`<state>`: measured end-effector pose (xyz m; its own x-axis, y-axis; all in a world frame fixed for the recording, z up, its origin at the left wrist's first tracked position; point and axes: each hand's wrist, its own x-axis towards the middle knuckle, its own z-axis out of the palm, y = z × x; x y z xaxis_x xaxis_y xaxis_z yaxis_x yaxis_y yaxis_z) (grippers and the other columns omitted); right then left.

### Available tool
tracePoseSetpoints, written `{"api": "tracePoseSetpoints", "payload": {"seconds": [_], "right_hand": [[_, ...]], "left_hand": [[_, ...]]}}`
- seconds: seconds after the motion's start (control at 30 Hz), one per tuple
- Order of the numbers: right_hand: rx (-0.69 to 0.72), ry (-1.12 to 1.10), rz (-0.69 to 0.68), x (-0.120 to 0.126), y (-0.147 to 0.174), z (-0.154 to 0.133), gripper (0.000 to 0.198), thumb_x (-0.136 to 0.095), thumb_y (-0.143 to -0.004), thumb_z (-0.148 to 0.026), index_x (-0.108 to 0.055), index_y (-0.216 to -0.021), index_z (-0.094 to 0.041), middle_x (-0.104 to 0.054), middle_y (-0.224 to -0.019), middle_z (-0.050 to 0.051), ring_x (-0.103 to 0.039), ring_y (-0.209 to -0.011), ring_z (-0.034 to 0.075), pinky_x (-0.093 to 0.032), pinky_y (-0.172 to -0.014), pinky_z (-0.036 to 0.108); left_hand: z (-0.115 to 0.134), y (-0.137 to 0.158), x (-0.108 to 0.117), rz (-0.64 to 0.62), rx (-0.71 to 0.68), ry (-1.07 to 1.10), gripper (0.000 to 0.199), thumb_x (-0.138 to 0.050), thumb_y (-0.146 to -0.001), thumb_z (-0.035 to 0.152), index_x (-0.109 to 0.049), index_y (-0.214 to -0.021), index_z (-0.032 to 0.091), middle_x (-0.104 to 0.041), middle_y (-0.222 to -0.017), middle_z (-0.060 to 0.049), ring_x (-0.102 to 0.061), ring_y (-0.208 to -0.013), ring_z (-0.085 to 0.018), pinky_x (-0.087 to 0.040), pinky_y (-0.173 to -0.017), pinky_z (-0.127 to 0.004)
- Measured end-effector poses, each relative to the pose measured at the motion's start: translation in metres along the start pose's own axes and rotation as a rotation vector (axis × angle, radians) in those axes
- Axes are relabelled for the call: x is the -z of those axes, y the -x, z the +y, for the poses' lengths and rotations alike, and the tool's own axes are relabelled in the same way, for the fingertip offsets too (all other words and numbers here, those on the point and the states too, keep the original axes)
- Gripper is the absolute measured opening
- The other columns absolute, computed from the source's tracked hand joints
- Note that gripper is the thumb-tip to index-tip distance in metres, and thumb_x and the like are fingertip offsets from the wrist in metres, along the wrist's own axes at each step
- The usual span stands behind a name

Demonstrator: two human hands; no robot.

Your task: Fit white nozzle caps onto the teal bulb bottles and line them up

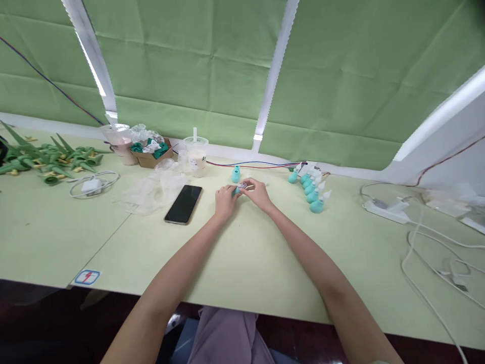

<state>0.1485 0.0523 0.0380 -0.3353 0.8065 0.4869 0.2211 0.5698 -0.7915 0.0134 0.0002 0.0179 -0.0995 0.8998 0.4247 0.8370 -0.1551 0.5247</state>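
Observation:
Close together over the middle of the table, both of my hands work on one small object. Fingers of my left hand [226, 200] are closed round a small teal piece [237, 190], mostly covered by them. My right hand [258, 194] pinches a small whitish-grey piece [242, 185] at its top; its exact kind is too small to make out. Just behind stands a teal vase-shaped piece [235, 175] with an open top. To the right, several teal round-bodied pieces [316, 206] with white pointed tips form a slanting row.
A black phone [184, 204] and crumpled clear plastic [151, 189] lie left. Behind are a drink cup [197, 157], another cup [123, 146] and a cardboard box [149, 160]. Green pieces [53, 159] heap far left; a power strip [386, 210] with cables lies right.

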Motion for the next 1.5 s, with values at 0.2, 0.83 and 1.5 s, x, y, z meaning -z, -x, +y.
{"api": "tracePoseSetpoints", "payload": {"seconds": [0.2,0.83,1.5], "right_hand": [[0.012,-0.131,0.054,0.011,0.025,0.006,0.023,-0.071,-0.069,-0.036,-0.071,-0.087,-0.022,-0.071,-0.088,0.000,-0.065,-0.078,0.016,-0.057,-0.081,0.033],[-0.136,-0.347,0.461,0.014,0.042,0.014,0.028,-0.072,-0.064,-0.038,-0.068,-0.083,-0.019,-0.072,-0.082,0.003,-0.069,-0.079,0.021,-0.057,-0.082,0.036],[-0.173,-0.116,0.499,0.037,0.032,0.047,0.022,-0.056,-0.078,-0.042,-0.062,-0.085,-0.022,-0.068,-0.094,0.004,-0.060,-0.084,0.019,-0.049,-0.076,0.031]], "left_hand": [[0.010,0.005,0.008,-0.013,-0.147,-0.281,0.027,-0.048,-0.090,0.042,-0.067,-0.099,0.024,-0.063,-0.092,-0.007,-0.057,-0.092,-0.022,-0.032,-0.084,-0.036],[0.029,0.007,0.004,-0.120,-0.232,-0.441,0.038,-0.035,-0.095,0.035,-0.068,-0.089,0.019,-0.064,-0.087,-0.009,-0.061,-0.075,-0.018,-0.033,-0.062,-0.030],[-0.004,-0.073,-0.005,0.072,0.265,0.013,0.028,-0.057,-0.083,0.043,-0.066,-0.095,0.019,-0.068,-0.104,-0.006,-0.061,-0.089,-0.021,-0.039,-0.072,-0.028]]}}
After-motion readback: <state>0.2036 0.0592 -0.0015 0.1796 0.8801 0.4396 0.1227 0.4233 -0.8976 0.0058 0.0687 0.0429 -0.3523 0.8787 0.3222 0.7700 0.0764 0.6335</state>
